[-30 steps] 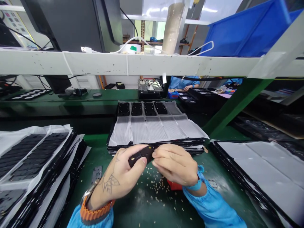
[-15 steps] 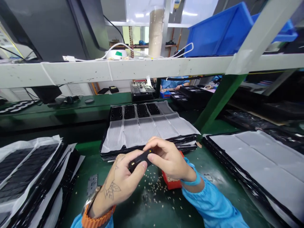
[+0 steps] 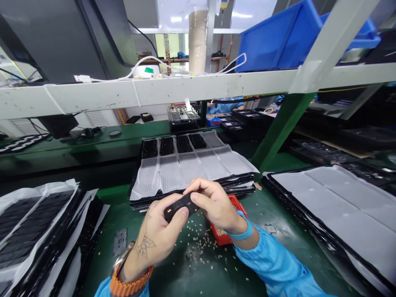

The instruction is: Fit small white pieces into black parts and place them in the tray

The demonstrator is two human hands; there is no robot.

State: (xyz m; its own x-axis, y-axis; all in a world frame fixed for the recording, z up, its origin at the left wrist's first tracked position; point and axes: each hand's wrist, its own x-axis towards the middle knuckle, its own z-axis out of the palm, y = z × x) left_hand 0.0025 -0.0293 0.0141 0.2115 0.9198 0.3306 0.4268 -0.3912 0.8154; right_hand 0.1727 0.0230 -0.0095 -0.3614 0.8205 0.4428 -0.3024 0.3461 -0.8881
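Observation:
A small flat black plate is held up above the green bench, with a tiny yellowish piece near its left end. My left hand grips its left end between thumb and fingers. At the other end, my right hand pinches it, the thumb pressed on its upper face. Below my right hand stands a red box of tiny pale pieces, partly hidden by the hand and wrist. Many such pieces lie scattered on the bench. Left of my left wrist lies a grey-black plate with holes.
Stacked trays with white liners stand ahead, several black plates in the top one. More stacks flank me, a left stack and a right stack. A white shelf beam crosses above; a green post rises at right.
The view has shifted slightly. Both hands still hold the black plate, and my right thumb now covers the spot at its right end where a yellow piece showed before.

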